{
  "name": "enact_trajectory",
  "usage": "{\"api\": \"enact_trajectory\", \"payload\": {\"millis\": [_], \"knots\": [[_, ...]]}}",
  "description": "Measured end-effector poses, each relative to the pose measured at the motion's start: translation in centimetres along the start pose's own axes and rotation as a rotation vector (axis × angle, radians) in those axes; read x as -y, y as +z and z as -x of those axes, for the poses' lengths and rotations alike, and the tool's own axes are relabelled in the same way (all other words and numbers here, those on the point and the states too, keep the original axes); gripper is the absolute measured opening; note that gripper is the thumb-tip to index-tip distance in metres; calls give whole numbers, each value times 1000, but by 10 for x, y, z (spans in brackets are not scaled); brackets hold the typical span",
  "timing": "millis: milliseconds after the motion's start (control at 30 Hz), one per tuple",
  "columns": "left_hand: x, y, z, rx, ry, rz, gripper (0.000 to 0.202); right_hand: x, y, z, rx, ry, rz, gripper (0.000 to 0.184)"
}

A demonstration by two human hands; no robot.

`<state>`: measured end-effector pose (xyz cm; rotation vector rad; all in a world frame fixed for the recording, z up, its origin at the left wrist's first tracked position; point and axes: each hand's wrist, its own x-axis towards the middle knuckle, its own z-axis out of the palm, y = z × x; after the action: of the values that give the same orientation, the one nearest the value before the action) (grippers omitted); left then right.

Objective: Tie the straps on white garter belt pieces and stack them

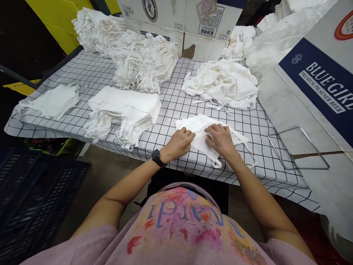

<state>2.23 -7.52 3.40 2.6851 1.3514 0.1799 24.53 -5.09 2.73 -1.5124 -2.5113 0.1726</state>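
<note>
A white cloth piece with thin straps [202, 144] lies on the checked tablecloth right in front of me. My left hand [180, 140] is closed on its left edge, fingers curled and pressed together. With bent fingers, my right hand [220, 139] grips the cloth near its middle. Two straps trail from the piece toward the right and the table's front edge. Beyond my hands sits a loose heap of similar white cloth pieces [223, 82]. To the left, a neat stack of flat white cloth pieces [124, 101] lies with straps hanging toward the front edge.
A smaller white pile [52, 101] lies at the far left. Bundled white stacks [149, 62] fill the back left. Cardboard boxes [311, 92] border the right and back. A bent metal wire frame [300, 167] leans by the right box. Dark crates [35, 191] stand on the floor.
</note>
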Motion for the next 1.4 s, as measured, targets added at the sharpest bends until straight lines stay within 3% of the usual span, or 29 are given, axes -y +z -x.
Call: {"api": "enact_trajectory", "payload": {"millis": [267,500,600,733,933,1000,1100,1233,1400], "knots": [[1,2,-7,-53,-93,12,34,2,3,-1,-35,-10,9,32],[3,3,-14,-262,-131,236,29,7,4,-7,-142,57,-31,26],[-1,-1,-14,-214,-98,217,27,3,3,-11,-144,79,-66,27],[-4,0,-10,-74,-52,52,29,1,0,-6,-45,-23,-94,29],[3,2,-9,-81,-96,-28,28,8,3,1,-27,-12,-98,28],[3,-2,-11,-125,-140,1,22,10,6,-1,-53,5,-103,28],[2,-13,-15,-291,-173,59,21,11,5,-6,-137,56,-100,24],[-1,-32,-21,-499,-187,82,18,13,-26,-13,-355,107,-183,29],[1,-50,-32,-566,-256,137,19,27,-108,-14,-609,74,-223,24]]}}
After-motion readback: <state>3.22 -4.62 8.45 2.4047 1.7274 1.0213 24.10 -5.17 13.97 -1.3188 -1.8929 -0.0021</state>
